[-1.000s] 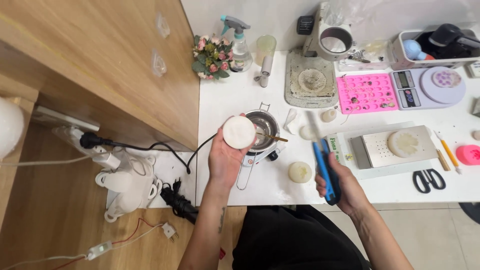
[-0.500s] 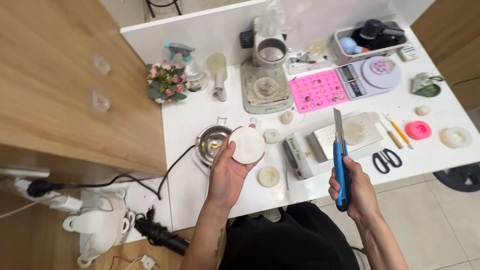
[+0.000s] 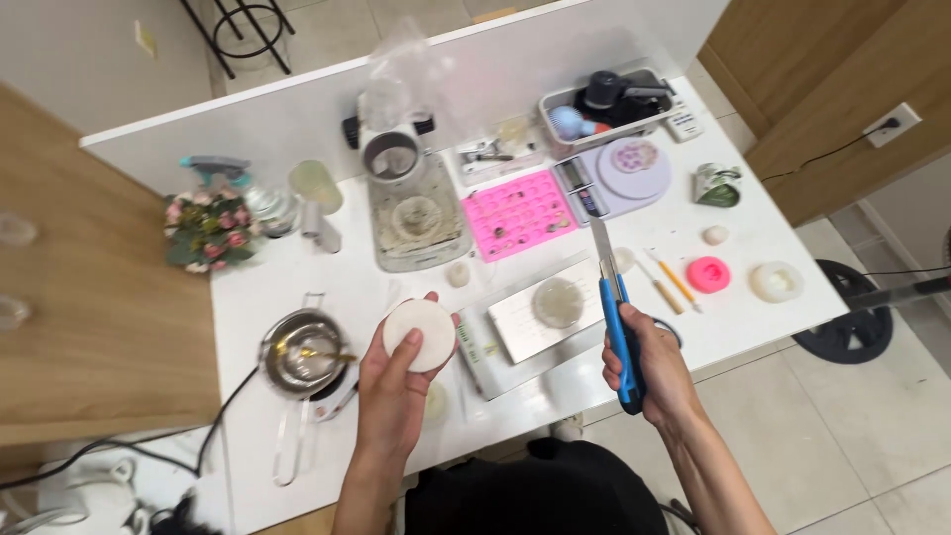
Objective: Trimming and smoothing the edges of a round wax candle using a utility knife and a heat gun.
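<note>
while the small steel pot (image 3: 300,354) sits on its hot plate at the left of the white table (image 3: 287,277), the left hand (image 3: 393,388) holds a round white disc (image 3: 419,335) upright above the table edge, fingers curled behind it and thumb pressed on its face, so the disc is clamped and turned toward the camera. to its right lies a flat white scale (image 3: 540,312) with a pale round piece resting on its plate. further right, the right hand (image 3: 649,369) has its fingers wrapped tight round the blue handle of a knife (image 3: 612,307), blade pointing away over the scale toward the pink mould (image 3: 519,211). if the blade is to meet the disc, it seems wise to keep the thumb off the cutting line, bring the disc down onto a firm surface or steady it well, and move the blade slowly; held in the air, the disc could slip. scissors, barely seen, lie just beside the right hand.
</note>
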